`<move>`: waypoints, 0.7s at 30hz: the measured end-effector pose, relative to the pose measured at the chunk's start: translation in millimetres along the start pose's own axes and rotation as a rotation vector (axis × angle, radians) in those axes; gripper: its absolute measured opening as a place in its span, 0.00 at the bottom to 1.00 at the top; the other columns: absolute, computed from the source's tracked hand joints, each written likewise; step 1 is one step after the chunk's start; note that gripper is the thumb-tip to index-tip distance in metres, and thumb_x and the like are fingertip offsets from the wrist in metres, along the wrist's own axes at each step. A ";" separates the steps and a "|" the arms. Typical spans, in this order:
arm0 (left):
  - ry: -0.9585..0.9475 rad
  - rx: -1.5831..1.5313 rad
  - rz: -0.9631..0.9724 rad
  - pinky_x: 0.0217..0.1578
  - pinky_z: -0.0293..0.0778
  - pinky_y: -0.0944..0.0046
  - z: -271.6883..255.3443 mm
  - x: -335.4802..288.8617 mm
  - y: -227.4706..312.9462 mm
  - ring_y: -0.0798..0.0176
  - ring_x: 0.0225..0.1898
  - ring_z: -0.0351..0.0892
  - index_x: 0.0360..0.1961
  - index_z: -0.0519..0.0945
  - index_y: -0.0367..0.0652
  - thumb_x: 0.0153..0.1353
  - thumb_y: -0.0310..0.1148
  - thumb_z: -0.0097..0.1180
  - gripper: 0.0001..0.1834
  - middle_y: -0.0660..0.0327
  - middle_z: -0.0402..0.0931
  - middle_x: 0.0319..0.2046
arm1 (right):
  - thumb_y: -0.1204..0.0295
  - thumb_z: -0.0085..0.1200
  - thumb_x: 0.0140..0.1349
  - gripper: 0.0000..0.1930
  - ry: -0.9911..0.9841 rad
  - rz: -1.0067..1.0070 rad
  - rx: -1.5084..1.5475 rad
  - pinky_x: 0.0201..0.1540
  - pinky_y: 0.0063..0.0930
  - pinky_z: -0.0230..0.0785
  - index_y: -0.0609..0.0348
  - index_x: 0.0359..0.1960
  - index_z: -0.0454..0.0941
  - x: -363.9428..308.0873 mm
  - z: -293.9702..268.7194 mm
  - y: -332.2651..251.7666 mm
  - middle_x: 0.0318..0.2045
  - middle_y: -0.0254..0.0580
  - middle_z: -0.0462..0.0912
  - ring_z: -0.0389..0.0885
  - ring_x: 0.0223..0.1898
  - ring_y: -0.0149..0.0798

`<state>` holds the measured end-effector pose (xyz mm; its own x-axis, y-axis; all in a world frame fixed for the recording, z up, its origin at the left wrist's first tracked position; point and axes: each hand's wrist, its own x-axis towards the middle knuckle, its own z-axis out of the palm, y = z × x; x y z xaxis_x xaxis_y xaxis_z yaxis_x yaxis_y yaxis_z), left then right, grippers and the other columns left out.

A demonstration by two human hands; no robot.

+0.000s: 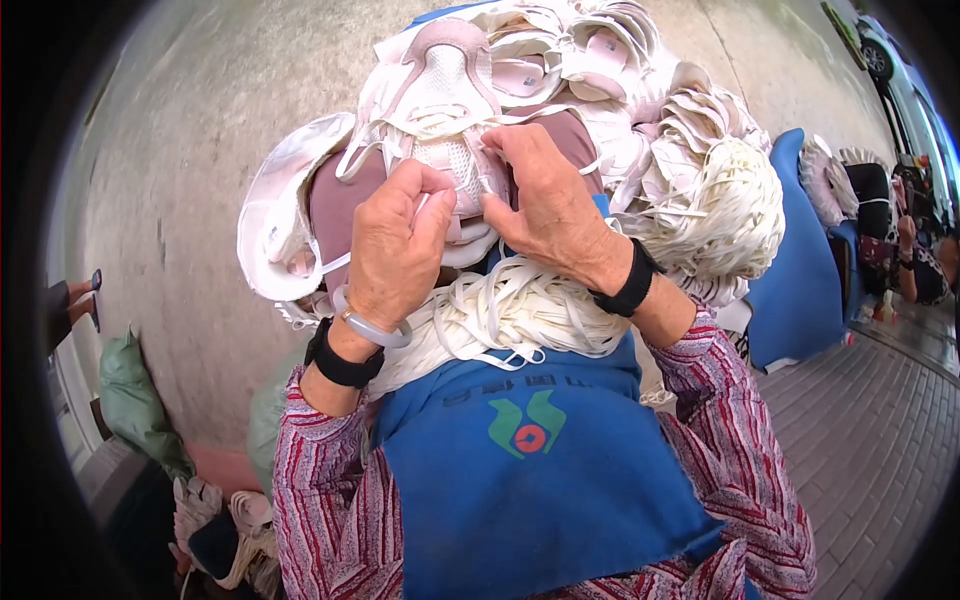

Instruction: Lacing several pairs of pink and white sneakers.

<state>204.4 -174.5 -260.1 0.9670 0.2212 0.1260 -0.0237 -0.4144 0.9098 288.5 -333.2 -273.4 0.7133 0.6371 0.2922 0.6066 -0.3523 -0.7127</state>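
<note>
Pinching the white lace (440,196) with our left hand (395,245), our right hand (545,205) presses the shoe upper (445,90) — soft, light, floppy — best gripped at its edge.

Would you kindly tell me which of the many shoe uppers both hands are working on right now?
The pink-and-white mesh upper directly ahead, at the near edge of the pile: the left hand and right hand pinch the white lace at its lower edge. The other uppers lie untouched behind.

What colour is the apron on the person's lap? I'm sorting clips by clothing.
Blue cloth apron with a green and red emblem, clearest in the head view.
</note>
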 end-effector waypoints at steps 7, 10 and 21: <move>-0.622 -0.859 -0.092 0.19 0.66 0.71 -86.4 -62.1 67.7 0.69 0.20 0.76 0.36 0.78 0.33 0.59 0.25 0.57 0.06 0.58 0.80 0.27 | 0.71 0.65 0.45 0.28 -0.050 -0.340 -0.197 0.53 0.40 0.65 0.56 0.51 0.69 -6.5 -14.8 -39.1 0.50 0.47 0.72 0.71 0.52 0.49; -0.917 -1.093 -0.022 0.20 0.69 0.68 -83.3 -64.8 79.7 0.62 0.21 0.79 0.39 0.78 0.32 0.60 0.23 0.56 0.08 0.54 0.81 0.28 | 0.67 0.64 0.46 0.25 -0.182 -0.477 -0.207 0.53 0.39 0.65 0.52 0.48 0.72 -7.2 1.7 -55.6 0.49 0.42 0.73 0.69 0.56 0.45; -0.565 -1.146 -0.210 0.21 0.68 0.71 -91.8 -76.2 -12.5 0.68 0.18 0.72 0.35 0.78 0.32 0.66 0.41 0.49 0.19 0.58 0.76 0.22 | 0.68 0.54 0.55 0.08 -0.473 -0.453 0.404 0.25 0.39 0.66 0.58 0.28 0.72 -3.4 -7.3 -119.7 0.23 0.40 0.73 0.75 0.25 0.46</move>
<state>107.7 -105.2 -244.8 0.9446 -0.3279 0.0123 0.2101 0.6331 0.7451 216.1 -298.3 -184.4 0.1448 0.9169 0.3720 0.5631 0.2327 -0.7929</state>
